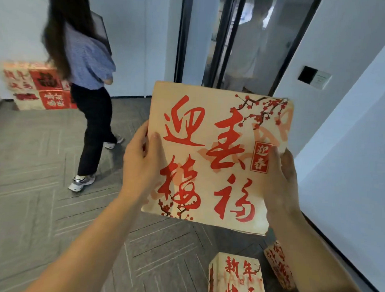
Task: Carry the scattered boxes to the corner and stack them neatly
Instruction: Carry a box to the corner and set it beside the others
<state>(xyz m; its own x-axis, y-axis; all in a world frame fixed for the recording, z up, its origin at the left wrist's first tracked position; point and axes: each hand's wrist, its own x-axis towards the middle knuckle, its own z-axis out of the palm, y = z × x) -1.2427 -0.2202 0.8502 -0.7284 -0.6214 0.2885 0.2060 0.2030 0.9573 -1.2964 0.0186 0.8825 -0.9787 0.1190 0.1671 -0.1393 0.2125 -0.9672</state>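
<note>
One box (215, 155) between left hand (140, 163) and right hand (282, 179); two floor boxes (237, 276)

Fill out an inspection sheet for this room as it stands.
Surface: grey carpet floor with a line pattern.
Job's things: held box with red writing, broad face up; stacked boxes in the far left corner; near box and tilted box loose on the floor, lower right.
Clutter: nothing seen.
Grips: left hand grips the held box's left edge; right hand grips its right edge; thumbs on top.
Cables: nothing seen.
Surroundings: another person mid-stride near the corner; glass door; wall panel on the right wall.
</note>
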